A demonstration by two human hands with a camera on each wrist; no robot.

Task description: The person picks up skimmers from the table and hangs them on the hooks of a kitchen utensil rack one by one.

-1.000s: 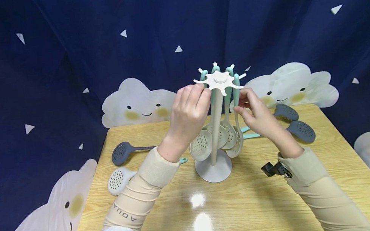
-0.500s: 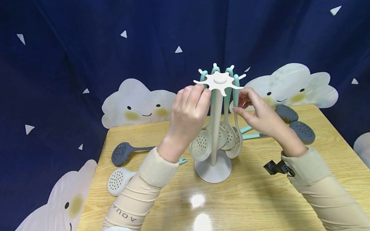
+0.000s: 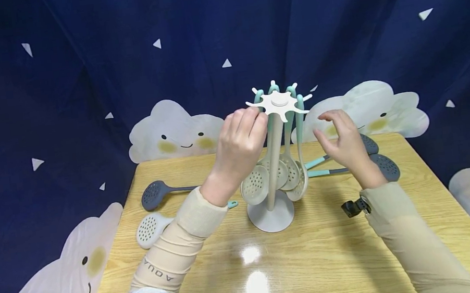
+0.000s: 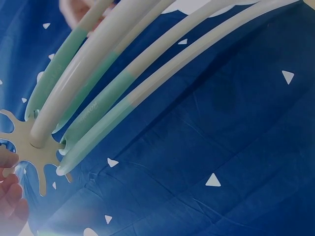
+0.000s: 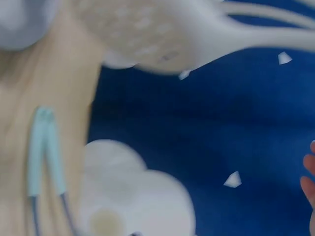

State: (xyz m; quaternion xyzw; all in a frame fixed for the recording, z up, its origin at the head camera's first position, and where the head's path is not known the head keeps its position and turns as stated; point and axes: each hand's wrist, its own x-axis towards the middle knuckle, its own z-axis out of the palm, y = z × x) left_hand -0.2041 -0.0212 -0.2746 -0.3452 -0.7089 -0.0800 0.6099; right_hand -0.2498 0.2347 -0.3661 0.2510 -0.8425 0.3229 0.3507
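Observation:
A white utensil rack with curved hooks round its top stands on a round base mid-table. Several pale skimmers with mint-green handles hang from its far and right hooks. My left hand holds the rack at its left side; in the left wrist view its fingertips close on a hook. To the right of the rack my right hand is in the air, thumb and fingers apart, holding nothing. Nearest to it hangs the rightmost skimmer. The right wrist view is blurred.
On the wooden table, a dark skimmer and a pale skimmer lie at the left, partly behind my left arm. Two dark skimmers lie at the right, their mint handles pointing toward the rack.
My right hand has let go of the rightmost skimmer's handle and moved right, its fingers spreading. The skimmer stays hanging on its hook. My left hand keeps its place on the rack.

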